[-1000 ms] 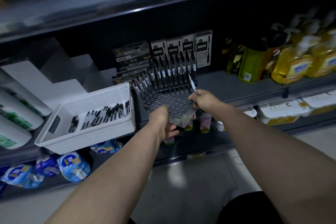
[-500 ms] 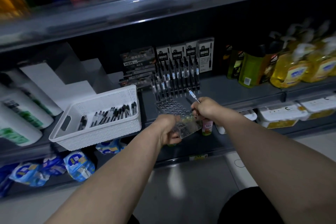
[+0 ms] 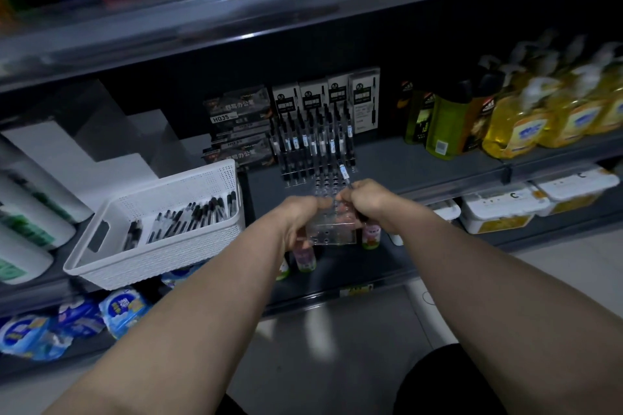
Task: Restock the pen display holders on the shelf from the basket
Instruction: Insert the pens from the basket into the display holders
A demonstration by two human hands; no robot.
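Note:
A clear acrylic pen display holder (image 3: 332,229) with rows of holes juts over the front edge of the middle shelf. Its back rows hold several upright black pens (image 3: 313,145). My left hand (image 3: 300,216) grips the holder's near left side. My right hand (image 3: 365,199) pinches one pen (image 3: 344,173) by its lower end, tip down over the holder's front holes. A white perforated basket (image 3: 188,246) stands to the left on the same shelf, with several black pens (image 3: 188,217) lying in it.
Boxed pens (image 3: 325,99) and dark stationery boxes (image 3: 237,125) stand behind the holder. Yellow pump bottles (image 3: 546,114) fill the shelf's right side, white packs (image 3: 27,205) its left. Small bottles (image 3: 371,234) and tubs (image 3: 499,210) sit on the lower shelf.
Both hands have drawn the holder nearer, over the shelf's edge. The right hand has brought its pen lower, toward the holder's front holes.

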